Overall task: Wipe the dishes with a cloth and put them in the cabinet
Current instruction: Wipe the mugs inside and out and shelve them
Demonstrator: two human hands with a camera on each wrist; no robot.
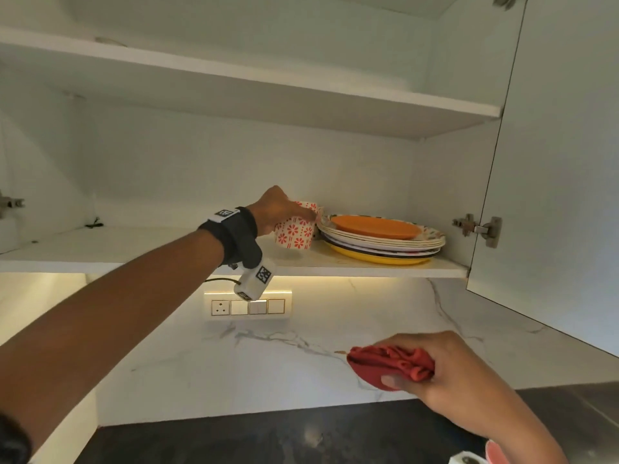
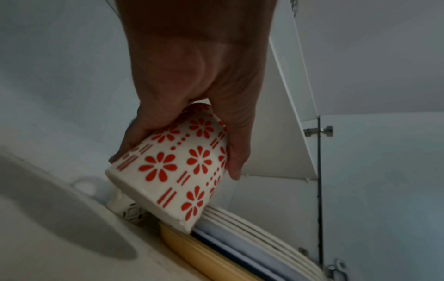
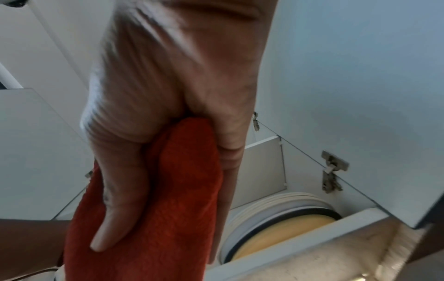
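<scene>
Up on the lower cabinet shelf [image 1: 140, 244], a white cup with red flowers [image 1: 294, 233] is gripped upside down from above by the left hand [image 1: 274, 209], fingers curled round its sides, just beside a stack of plates [image 1: 385, 241]. Lower down, before the marble backsplash [image 1: 234, 356], a bunched red cloth [image 1: 390, 365] is clutched in the right hand [image 1: 445, 370].

Head view upward into cabinet [image 1: 234, 242] — both wrist views close, plates [image 2: 252, 228] shared.

White cup [image 1: 294, 233] with red flowers, orange plate [image 1: 375, 226], yellow plate [image 1: 378, 258], red cloth [image 1: 390, 365]
</scene>
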